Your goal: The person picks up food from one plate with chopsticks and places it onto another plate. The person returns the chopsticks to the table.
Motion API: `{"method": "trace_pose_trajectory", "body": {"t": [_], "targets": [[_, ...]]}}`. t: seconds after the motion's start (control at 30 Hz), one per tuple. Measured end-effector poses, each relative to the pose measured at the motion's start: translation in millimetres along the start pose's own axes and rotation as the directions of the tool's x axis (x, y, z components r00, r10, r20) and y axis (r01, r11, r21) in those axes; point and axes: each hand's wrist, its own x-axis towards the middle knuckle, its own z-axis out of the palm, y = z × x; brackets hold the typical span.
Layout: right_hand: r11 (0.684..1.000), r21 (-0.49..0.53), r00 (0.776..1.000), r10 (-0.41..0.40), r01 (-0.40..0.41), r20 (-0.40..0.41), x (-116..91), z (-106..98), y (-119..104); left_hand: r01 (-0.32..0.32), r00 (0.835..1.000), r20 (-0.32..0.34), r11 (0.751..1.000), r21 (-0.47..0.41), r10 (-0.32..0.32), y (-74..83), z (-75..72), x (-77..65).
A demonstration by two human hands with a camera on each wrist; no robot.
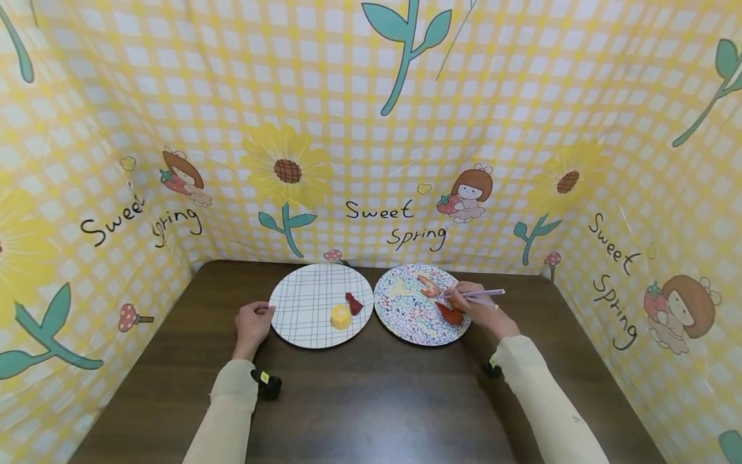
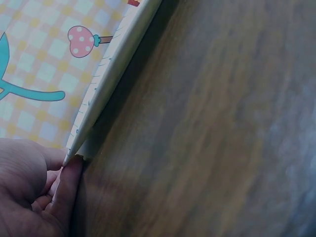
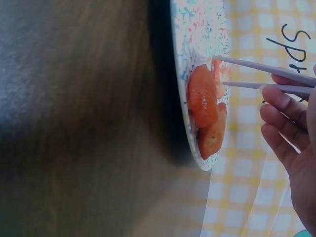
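Note:
My left hand [image 1: 253, 324] pinches the left rim of a white plate [image 1: 301, 303] with a blue grid pattern, the thumb below the edge in the left wrist view. On that plate lie a yellow round piece [image 1: 341, 316] and a dark red piece [image 1: 353, 304]. My right hand [image 1: 478, 308] grips a pair of pale purple chopsticks [image 3: 247, 64] over the speckled plate [image 1: 406, 328]. Their tips are parted, close by a shrimp-like piece [image 1: 428, 285]. Glossy orange-red pieces [image 3: 202, 96] sit near this plate's right side, partly under the hand in the head view.
Both plates stand side by side near the back of the dark wooden table [image 1: 371, 399]. A pale yellow piece [image 1: 400, 288] lies on the speckled plate's left half. A yellow checked cloth [image 1: 371, 161] with printed flowers hangs round the back and sides.

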Motion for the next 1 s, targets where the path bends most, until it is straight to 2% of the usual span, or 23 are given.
{"method": "trace_pose_trajectory", "body": {"t": [0.03,0.07,0.1,0.17,0.2,0.37,0.5,0.6,0.77,1.0], "targets": [[0.982,0.186,0.999,0.029,-0.022,-0.038,0.9,-0.3,-2.2,0.003,1.0,0.003,1.0,0.0,-0.003,0.0,-0.3,0.0],[0.986,0.151,0.997,0.074,-0.07,-0.018,1.7,-0.8,-4.7,0.006,1.0,0.004,1.0,0.001,-0.006,-0.4,-0.6,0.3],[0.976,0.203,0.992,0.101,-0.083,-0.079,2.7,-1.1,-7.3,0.007,1.0,0.005,1.0,0.003,-0.007,-0.6,-0.8,0.4],[0.975,0.176,0.987,0.147,-0.133,-0.07,4.7,-2.0,-11.8,0.007,1.0,0.003,1.0,0.004,-0.007,-1.2,-0.9,0.7],[0.982,0.134,0.987,0.146,-0.136,-0.071,5.6,-2.2,-13.6,0.005,1.0,0.0,1.0,0.005,-0.005,-1.6,-0.8,1.0],[0.998,0.051,0.995,0.053,-0.048,-0.085,7.8,1.0,-12.0,-0.008,1.0,-0.002,1.0,0.003,0.008,-3.8,1.0,2.6],[0.996,-0.082,0.994,-0.031,0.023,-0.102,11.2,8.5,-1.0,-0.012,1.0,0.003,1.0,-0.001,0.012,-4.5,1.8,2.7],[0.994,-0.106,0.996,-0.006,-0.004,-0.091,13.9,11.8,4.4,-0.014,1.0,0.004,1.0,-0.006,0.014,-4.0,1.7,2.6],[0.992,-0.094,0.995,0.078,-0.084,-0.062,15.2,11.5,4.3,-0.011,1.0,0.003,1.0,-0.008,0.011,-1.8,-0.2,1.5],[0.996,0.073,0.986,0.054,-0.043,-0.158,14.7,3.5,-7.3,0.005,1.0,0.013,1.0,-0.001,-0.005,-2.2,0.2,1.6]]}}
